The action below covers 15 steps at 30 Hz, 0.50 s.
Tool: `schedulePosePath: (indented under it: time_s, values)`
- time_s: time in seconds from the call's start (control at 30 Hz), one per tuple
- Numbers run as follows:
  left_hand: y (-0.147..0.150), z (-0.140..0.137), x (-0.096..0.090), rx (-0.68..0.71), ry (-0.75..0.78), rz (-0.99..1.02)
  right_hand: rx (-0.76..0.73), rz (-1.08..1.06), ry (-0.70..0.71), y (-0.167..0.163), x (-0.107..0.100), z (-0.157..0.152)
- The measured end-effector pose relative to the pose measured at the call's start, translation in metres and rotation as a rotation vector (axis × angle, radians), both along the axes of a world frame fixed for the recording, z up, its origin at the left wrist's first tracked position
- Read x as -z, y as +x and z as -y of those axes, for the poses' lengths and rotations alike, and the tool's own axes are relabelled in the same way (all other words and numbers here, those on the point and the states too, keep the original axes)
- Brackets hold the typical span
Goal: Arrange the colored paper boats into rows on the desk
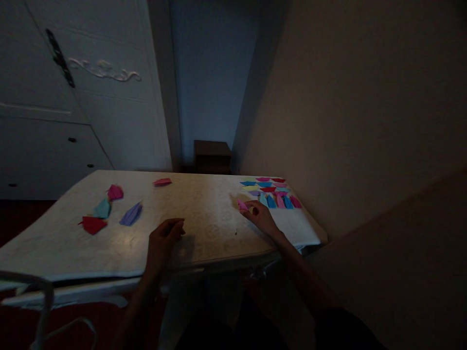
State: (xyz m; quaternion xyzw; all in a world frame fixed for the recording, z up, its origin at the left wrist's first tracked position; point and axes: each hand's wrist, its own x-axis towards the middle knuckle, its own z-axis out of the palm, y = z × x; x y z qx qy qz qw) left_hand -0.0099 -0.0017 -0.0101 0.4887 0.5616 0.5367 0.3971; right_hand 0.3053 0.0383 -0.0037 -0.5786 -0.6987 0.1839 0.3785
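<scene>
My right hand pinches a pink paper crane, folded flat, between thumb and fingertips just above the table. Right beside it lie rows of coloured paper cranes, with several more, such as a blue crane, set side by side in the front row. My left hand hovers over the table's front part, fingers curled together, and nothing shows in it. To its left lie loose folded cranes: a purple one, a red one, a light teal one and a magenta one.
A pinkish-red crane lies near the far edge of the white table. The wall runs along the right. White cabinet doors stand behind on the left, and a small brown box-like stand is beyond the table.
</scene>
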Motion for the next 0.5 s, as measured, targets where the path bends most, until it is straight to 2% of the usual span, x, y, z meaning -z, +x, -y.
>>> schedulePosePath:
  time_s: [0.17, 0.3, 0.4, 0.5]
  values:
    - [0.008, -0.002, 0.0, -0.012, -0.034, -0.09, 0.22, -0.032, -0.002, 0.068, 0.007, 0.029]
    - [0.031, -0.002, -0.003, 0.029, -0.053, -0.123, 0.405, -0.028, 0.038, 0.113, 0.018, 0.047]
    - [0.059, -0.003, -0.006, 0.148, -0.081, -0.122, 0.49, 0.125, 0.04, 0.137, 0.025, 0.054]
    - [0.088, -0.005, -0.008, 0.256, -0.059, -0.138, 0.595, 0.327, -0.025, 0.152, 0.027, 0.057]
